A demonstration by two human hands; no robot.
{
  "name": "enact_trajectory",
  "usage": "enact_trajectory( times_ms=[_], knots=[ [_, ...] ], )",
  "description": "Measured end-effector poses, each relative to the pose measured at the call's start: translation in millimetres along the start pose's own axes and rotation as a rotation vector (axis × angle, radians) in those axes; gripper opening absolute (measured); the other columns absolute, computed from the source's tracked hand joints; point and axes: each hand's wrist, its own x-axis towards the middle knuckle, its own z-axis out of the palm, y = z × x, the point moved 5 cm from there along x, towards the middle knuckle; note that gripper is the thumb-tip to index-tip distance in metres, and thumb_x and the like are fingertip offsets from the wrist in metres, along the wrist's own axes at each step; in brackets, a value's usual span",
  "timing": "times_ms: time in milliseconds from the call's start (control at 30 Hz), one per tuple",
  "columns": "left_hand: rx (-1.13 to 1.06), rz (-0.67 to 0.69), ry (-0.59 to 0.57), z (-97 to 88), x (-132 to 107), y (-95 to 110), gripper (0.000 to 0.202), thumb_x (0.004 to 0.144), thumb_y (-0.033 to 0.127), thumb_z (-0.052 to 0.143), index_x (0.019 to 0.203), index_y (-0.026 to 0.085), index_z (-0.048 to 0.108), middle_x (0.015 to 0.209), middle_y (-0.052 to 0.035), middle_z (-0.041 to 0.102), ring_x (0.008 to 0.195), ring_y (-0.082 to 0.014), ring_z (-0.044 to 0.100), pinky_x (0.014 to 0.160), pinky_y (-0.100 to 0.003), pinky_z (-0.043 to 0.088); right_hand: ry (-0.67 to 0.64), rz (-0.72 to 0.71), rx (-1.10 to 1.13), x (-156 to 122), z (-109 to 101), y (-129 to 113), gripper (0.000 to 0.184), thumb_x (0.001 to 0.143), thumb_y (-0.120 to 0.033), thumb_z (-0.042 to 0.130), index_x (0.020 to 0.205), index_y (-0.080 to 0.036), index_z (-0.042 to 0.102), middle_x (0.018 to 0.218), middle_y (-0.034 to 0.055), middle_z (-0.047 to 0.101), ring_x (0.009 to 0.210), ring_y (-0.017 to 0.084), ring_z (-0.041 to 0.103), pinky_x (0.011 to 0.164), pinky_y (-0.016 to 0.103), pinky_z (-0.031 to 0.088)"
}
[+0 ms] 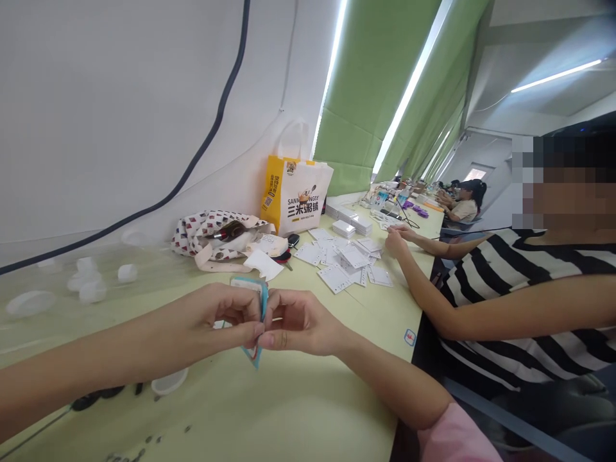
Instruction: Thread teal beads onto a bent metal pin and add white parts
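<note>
Above the front part of the pale yellow-green table, my left hand and my right hand meet fingertip to fingertip. Between them stands a small flat packet with light-blue edges and a whitish middle. My left fingers are closed around its side, and my right thumb and index finger pinch its near edge. The fingers cover much of the packet, so I cannot make out its contents. A white round lid lies below my left wrist.
Clear plastic with white round pieces lies left. Behind my hands are a patterned cloth bag, a yellow-white carrier bag, loose white cards and stacked white boxes. A co-worker's hands work at right.
</note>
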Motion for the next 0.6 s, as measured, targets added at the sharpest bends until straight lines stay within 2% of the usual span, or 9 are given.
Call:
enact_trajectory(
  times_ms=[233, 600],
  knots=[
    [0.006, 0.004, -0.021, -0.6, -0.2, 7.1, 0.019, 0.084, 0.033, 0.047, 0.074, 0.021, 0.057, 0.077, 0.0026, 0.06, 0.075, -0.0131, 0.054, 0.067, -0.019, 0.042, 0.023, -0.039, -0.021, -0.7, 0.3, -1.4, 0.029, 0.068, -0.032, 0.072, 0.076, -0.016, 0.048, 0.082, 0.001, 0.05, 0.076, 0.011, 0.056, 0.071, 0.028, 0.047],
    [0.04, 0.016, 0.002, 0.7, 0.1, 3.7, 0.019, 0.082, 0.031, 0.046, 0.072, 0.02, 0.059, 0.073, 0.0022, 0.06, 0.07, -0.0127, 0.053, 0.063, -0.02, 0.042, 0.038, -0.024, -0.054, -1.9, 3.1, -1.7, 0.034, 0.067, -0.039, 0.072, 0.076, -0.016, 0.048, 0.081, 0.0008, 0.051, 0.077, 0.012, 0.056, 0.073, 0.029, 0.048]
  ],
)
